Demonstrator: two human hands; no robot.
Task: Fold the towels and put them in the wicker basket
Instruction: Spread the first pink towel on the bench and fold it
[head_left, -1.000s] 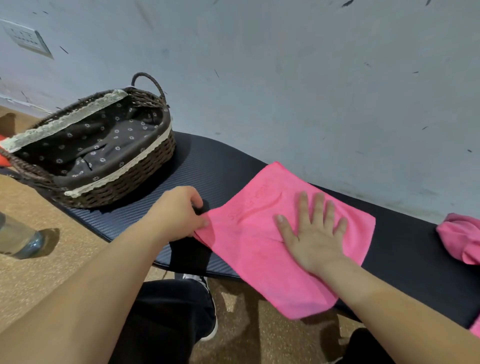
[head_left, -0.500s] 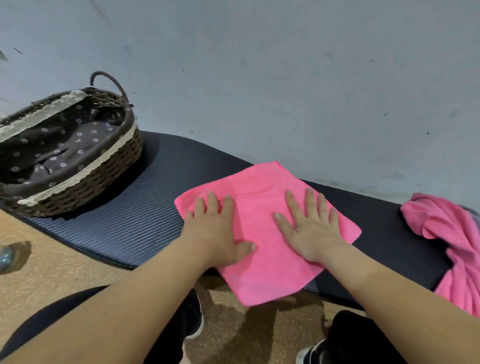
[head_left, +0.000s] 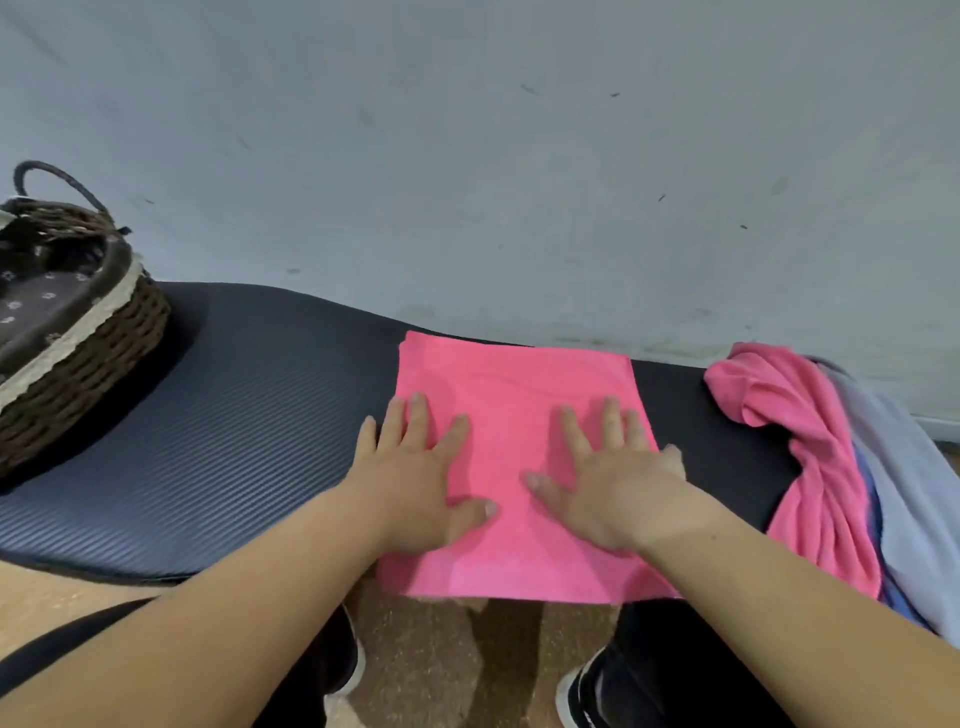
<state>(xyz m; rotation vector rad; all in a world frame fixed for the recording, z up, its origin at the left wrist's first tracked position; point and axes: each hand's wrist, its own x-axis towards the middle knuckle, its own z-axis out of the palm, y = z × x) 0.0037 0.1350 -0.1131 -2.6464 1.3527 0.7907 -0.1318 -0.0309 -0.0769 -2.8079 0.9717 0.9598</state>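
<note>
One flat towel (head_left: 514, 395) lies midway along the mat (head_left: 249, 415); the left hand (head_left: 415, 478) and right hand (head_left: 613, 483) press it, fingers spread. One basket (head_left: 88, 364) stands at the mat's left end, one crumpled towel (head_left: 810, 441) and one cloth (head_left: 904, 467) at its right.

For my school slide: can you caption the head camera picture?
Left hand and right hand press a pink towel flat on a mat; basket at left.

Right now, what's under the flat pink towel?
The dark ribbed mat shows around the pink towel, whose near edge overhangs the floor. The left hand and right hand lie flat on top. Anything directly beneath is covered.
</note>
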